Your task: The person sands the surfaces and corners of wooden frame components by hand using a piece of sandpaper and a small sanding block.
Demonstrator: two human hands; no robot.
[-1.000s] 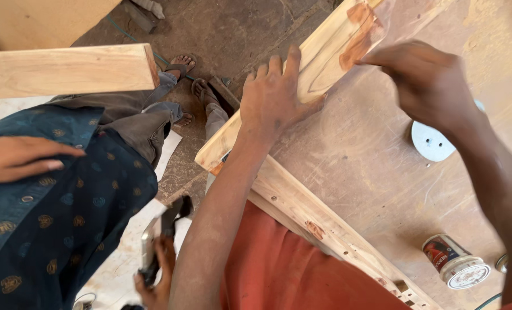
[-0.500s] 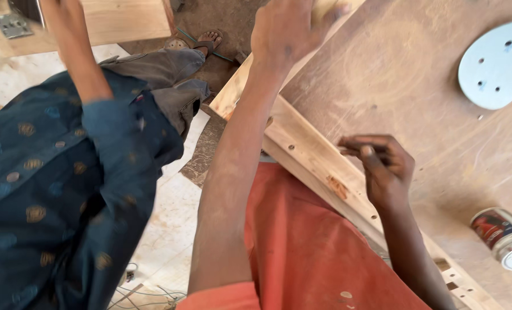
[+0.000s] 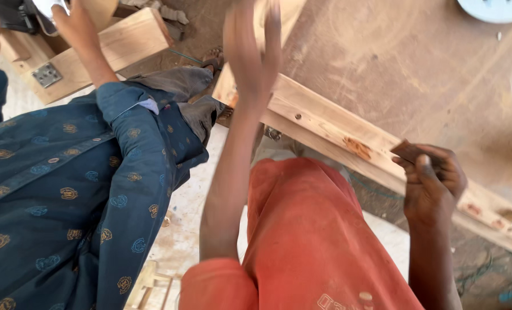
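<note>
Right hand [image 3: 431, 181] pinches brown sanding scrap [image 3: 408, 151] beside wooden rail [image 3: 330, 123]; left hand [image 3: 253, 49] open, blurred, over rail

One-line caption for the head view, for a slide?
Right hand pinches brown scrap over wooden rail; left hand rests farther up.

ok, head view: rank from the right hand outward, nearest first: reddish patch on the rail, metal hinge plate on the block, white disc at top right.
From the right hand:
1. Reddish patch on the wooden rail, just to the hand's left.
2. White disc, on the board at the top right edge, well above the hand.
3. Metal hinge plate, on the wooden block at far left, beyond the other person's blue sleeve.
</note>
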